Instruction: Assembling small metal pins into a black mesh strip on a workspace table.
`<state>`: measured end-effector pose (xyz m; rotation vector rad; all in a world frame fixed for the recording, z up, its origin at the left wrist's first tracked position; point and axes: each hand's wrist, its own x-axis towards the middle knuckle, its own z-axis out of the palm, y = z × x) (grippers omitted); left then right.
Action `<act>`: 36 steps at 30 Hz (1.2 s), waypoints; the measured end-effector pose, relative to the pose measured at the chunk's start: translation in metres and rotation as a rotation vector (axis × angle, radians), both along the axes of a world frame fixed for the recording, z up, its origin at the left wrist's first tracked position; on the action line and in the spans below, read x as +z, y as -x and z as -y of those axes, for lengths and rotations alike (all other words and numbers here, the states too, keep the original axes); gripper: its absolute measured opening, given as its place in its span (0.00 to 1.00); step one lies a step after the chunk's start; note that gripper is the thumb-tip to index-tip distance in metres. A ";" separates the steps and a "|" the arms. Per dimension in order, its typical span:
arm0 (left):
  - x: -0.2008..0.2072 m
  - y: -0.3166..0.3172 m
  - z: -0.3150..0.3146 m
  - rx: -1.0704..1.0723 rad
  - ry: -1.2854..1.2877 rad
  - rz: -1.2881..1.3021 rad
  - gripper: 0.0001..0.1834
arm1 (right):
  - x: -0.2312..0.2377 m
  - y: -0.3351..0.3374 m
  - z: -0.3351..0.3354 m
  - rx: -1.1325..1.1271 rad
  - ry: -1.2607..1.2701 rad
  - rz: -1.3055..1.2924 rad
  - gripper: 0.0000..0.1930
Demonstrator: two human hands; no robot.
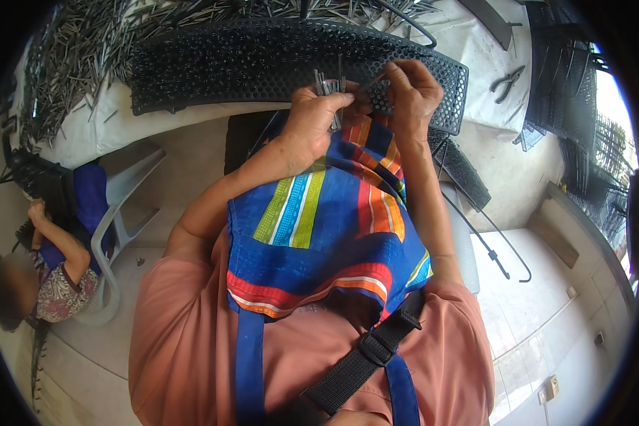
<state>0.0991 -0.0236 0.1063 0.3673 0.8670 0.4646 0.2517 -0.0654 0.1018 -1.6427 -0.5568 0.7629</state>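
Observation:
My left hand (pixel 307 126) is closed around a small bunch of thin grey metal strips (pixel 336 99), their ends sticking out past the thumb. To its right, my right hand (pixel 414 96) pinches what looks like a single thin strip (pixel 374 81) between thumb and fingers. Both hands are at the near edge of a long black perforated panel (pixel 446 89). Thin dark pieces fill the panel's left and middle part densely, while open holes show at its right end. Whether the pinched strip touches the panel, I cannot tell.
A large heap of loose strips (pixel 71 67) covers the white-topped table's far left. Pliers (pixel 507 84) lie at the right. Beside my right arm is another dark panel (pixel 461 170) with bent rods. A person (pixel 67 263) sits by a grey chair (pixel 113 220) at left.

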 end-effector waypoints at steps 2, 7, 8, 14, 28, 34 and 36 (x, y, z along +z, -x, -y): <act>0.004 0.004 0.000 -0.037 0.000 -0.009 0.10 | -0.005 -0.005 -0.006 -0.042 -0.088 0.140 0.01; 0.004 0.005 0.006 -0.064 0.040 -0.051 0.09 | -0.011 -0.006 -0.015 -0.050 -0.111 0.595 0.03; 0.004 0.005 0.006 -0.065 0.041 -0.040 0.09 | -0.015 -0.007 -0.016 -0.049 -0.113 0.596 0.03; 0.001 0.009 0.007 -0.061 0.057 -0.011 0.09 | -0.008 0.001 -0.015 0.158 -0.033 1.131 0.05; 0.001 0.012 0.007 -0.061 0.084 -0.005 0.09 | -0.006 -0.003 -0.012 0.273 -0.033 1.251 0.06; -0.001 0.014 0.007 -0.119 0.101 0.072 0.09 | 0.021 0.010 -0.005 0.375 0.119 0.521 0.08; -0.006 0.014 0.010 -0.167 0.045 0.147 0.08 | 0.021 0.016 -0.003 0.388 0.129 0.358 0.08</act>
